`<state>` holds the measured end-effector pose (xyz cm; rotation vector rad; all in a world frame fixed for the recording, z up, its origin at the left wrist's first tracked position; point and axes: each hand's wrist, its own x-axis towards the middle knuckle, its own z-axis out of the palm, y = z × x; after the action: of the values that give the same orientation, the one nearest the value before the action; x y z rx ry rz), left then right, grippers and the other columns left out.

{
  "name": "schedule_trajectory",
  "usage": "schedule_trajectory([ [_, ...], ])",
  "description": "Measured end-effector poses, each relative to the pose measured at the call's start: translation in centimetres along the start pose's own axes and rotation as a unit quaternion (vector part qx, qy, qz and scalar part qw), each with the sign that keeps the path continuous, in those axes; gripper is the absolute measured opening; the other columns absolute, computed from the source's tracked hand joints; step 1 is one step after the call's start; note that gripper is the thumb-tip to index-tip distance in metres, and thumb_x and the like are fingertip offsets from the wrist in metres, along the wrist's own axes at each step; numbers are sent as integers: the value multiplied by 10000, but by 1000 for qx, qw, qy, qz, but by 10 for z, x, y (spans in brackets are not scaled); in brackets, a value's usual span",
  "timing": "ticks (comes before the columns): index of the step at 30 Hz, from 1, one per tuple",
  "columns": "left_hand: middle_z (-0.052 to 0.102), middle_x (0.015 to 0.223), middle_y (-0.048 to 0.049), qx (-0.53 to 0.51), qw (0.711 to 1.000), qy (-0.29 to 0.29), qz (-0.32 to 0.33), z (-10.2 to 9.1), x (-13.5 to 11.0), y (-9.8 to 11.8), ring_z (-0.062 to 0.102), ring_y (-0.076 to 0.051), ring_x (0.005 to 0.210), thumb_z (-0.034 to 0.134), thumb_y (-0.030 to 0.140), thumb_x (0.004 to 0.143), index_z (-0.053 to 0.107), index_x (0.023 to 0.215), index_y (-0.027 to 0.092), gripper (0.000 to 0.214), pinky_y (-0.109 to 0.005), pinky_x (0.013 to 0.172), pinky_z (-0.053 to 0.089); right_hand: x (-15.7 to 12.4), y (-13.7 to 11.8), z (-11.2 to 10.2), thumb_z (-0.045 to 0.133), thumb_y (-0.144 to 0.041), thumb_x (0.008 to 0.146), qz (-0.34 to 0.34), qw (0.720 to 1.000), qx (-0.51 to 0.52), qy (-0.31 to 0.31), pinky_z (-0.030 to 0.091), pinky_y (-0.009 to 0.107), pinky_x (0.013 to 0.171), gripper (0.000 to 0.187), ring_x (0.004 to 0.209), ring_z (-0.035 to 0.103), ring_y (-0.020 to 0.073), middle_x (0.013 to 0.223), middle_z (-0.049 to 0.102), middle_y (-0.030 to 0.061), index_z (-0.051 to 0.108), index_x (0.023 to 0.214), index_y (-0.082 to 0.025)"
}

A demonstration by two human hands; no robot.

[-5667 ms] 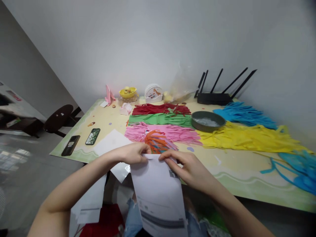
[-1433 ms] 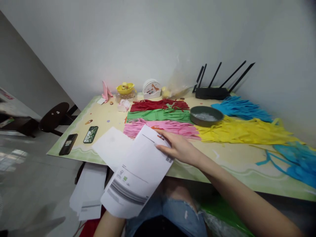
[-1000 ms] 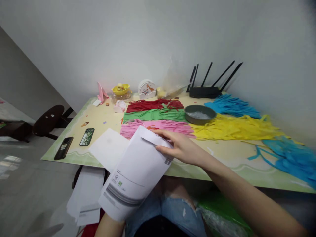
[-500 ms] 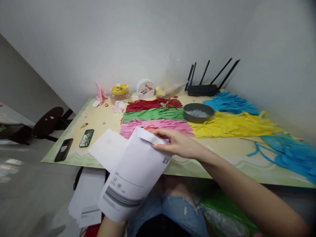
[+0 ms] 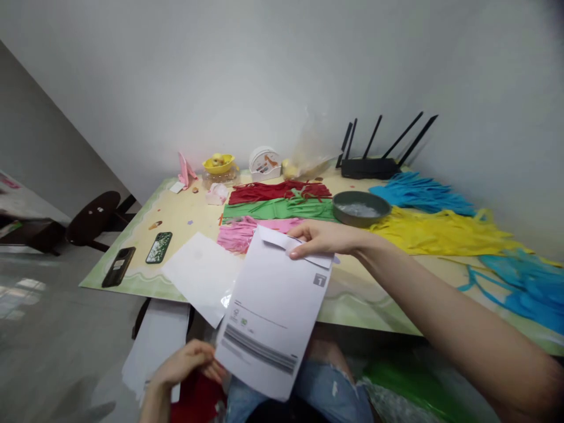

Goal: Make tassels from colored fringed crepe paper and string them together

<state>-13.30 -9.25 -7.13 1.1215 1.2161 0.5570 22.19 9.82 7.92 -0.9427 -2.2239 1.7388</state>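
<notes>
My right hand (image 5: 324, 239) pinches the top edge of a white printed envelope-like paper pack (image 5: 275, 311) and holds it up over the table's near edge. My left hand (image 5: 187, 364) is low at the pack's bottom left corner, fingers curled and touching its lower edge; whether it grips the pack I cannot tell. Behind the pack lie fringed paper strips in pink (image 5: 240, 235), green (image 5: 282, 209) and red (image 5: 277, 191). A loose white sheet (image 5: 200, 273) lies on the table left of the pack.
Two phones (image 5: 159, 247) lie at the table's left edge. A grey bowl (image 5: 361, 207), yellow strips (image 5: 440, 232), blue strips (image 5: 418, 192) and a black router (image 5: 374, 167) are right and behind. White papers (image 5: 154, 346) lie on the floor; a dark stool (image 5: 94, 210) stands left.
My right hand has lifted and turned the pack more upright and to the right. My left hand has come out from under it and now shows at its lower left corner.
</notes>
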Motion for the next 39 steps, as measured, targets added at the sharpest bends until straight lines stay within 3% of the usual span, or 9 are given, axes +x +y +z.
schedule_trajectory([
  [2,693,862,-85,-23,993,101,53,-6,4,24,653,-193,804,661,490,780,669,825,116,376,-327,753,529,16,-3,7,714,-442,700,-11,995,-89,-33,422,218,515,384,630,625,165,796,702,39,705,933,-137],
  [4,684,1062,-109,-72,961,224,143,-1,13,58,649,-227,942,649,515,773,648,1042,156,448,-327,800,515,38,-6,23,695,-430,712,-41,982,-167,-76,392,208,518,340,634,596,149,766,679,22,705,879,-133],
  [6,671,1078,-115,-93,951,229,187,10,27,92,652,-226,902,612,560,773,586,1170,162,563,-294,704,514,58,-6,42,681,-430,716,-64,970,-204,-113,376,199,529,327,627,562,129,736,649,2,692,848,-130],
  [9,665,800,-40,-18,959,217,181,28,47,120,595,-143,685,684,496,714,666,935,131,427,-202,568,429,75,-4,63,669,-471,718,-64,967,-197,-145,355,194,518,371,594,524,110,704,615,-14,672,856,-127],
  [12,623,714,-6,31,964,203,170,35,51,120,529,-109,616,695,451,702,660,793,125,340,-187,538,384,76,1,72,660,-524,715,-54,969,-179,-163,322,192,498,423,576,506,103,692,604,-17,661,859,-126],
  [18,574,608,23,109,976,147,121,23,39,116,483,-97,518,682,473,701,623,810,136,360,-185,468,313,76,7,78,640,-488,744,-32,970,-183,-155,336,187,500,385,601,527,111,710,617,-8,666,856,-121],
  [26,543,600,29,113,984,102,92,16,46,120,449,-79,488,696,446,676,594,797,129,354,-178,449,296,93,16,77,675,-384,730,-20,965,-145,-217,420,189,577,323,694,612,143,819,687,12,680,928,-128],
  [34,544,570,49,99,984,106,105,9,36,113,451,-84,489,682,420,712,611,834,139,315,-178,456,305,78,8,82,547,-471,824,-40,965,-188,-179,368,197,531,373,602,524,117,709,607,5,649,848,-114],
  [39,671,726,-24,105,973,144,144,4,22,110,561,-137,639,606,436,798,693,819,114,334,-203,552,387,74,-4,92,489,-449,866,-84,962,-238,-107,305,213,505,362,534,430,102,589,478,-22,571,699,-138],
])
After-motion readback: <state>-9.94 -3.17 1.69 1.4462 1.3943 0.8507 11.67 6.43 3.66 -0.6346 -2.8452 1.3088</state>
